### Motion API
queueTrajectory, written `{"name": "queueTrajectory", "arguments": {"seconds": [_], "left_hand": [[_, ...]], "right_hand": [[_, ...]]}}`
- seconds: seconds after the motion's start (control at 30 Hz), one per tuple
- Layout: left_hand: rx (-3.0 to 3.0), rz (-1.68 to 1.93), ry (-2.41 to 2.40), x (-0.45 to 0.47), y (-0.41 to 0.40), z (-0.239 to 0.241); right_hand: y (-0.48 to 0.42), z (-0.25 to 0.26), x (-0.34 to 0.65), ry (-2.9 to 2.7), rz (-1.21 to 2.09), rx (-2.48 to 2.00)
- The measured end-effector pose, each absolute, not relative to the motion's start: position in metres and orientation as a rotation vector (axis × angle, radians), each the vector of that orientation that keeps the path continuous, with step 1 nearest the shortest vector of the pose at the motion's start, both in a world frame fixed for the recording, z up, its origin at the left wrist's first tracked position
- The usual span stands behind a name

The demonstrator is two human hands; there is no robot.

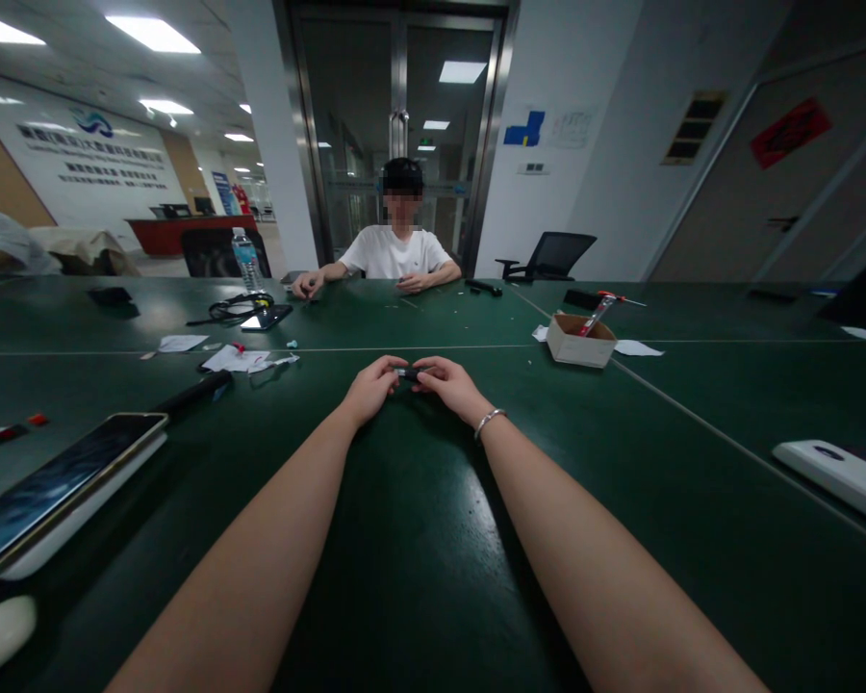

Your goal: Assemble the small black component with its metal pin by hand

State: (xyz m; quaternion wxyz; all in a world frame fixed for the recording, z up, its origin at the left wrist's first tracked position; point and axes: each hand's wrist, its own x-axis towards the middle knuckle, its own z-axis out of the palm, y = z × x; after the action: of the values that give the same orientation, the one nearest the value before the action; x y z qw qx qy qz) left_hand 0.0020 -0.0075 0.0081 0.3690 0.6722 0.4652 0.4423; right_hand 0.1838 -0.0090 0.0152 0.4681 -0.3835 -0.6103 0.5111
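Observation:
Both my arms reach forward over the dark green table [404, 539]. A small black object with a silvery end [408, 373] is held between my hands just above the tabletop; its exact kind is too small to tell. My left hand [372, 390] pinches the silvery left end with thumb and fingers. On the black right end, my right hand [448, 385] is closed in a similar pinch. A silver bracelet [489, 422] circles my right wrist. Parts of the object are covered by my fingertips.
Across the table sits a person in a white shirt [396, 252]. To the left are a phone [58, 486], paper scraps [238, 359], coiled cables [235, 306] and a water bottle [246, 260]. A small box [579, 348] stands right, and a white device [837, 472] lies nearer.

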Motion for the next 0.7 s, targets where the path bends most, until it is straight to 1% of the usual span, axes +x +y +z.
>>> {"name": "queueTrajectory", "arguments": {"seconds": [0.13, 0.3, 0.47, 0.7], "left_hand": [[1.733, 1.098, 1.165, 0.003, -0.0064, 0.0067], [1.739, 1.187, 1.217, 0.0027, -0.0059, 0.0065], [1.73, 1.121, 1.17, 0.0025, -0.0068, 0.0056], [1.781, 1.131, 1.19, 0.0026, -0.0083, 0.0068]], "right_hand": [[-0.0087, 0.0145, 0.1842, -1.474, 1.269, -0.927], [-0.0094, 0.0155, 0.1842, -1.487, 1.268, -0.929], [-0.0109, 0.0171, 0.1839, -1.506, 1.27, -0.925], [-0.0081, 0.0138, 0.1843, -1.517, 1.259, -0.907]]}}
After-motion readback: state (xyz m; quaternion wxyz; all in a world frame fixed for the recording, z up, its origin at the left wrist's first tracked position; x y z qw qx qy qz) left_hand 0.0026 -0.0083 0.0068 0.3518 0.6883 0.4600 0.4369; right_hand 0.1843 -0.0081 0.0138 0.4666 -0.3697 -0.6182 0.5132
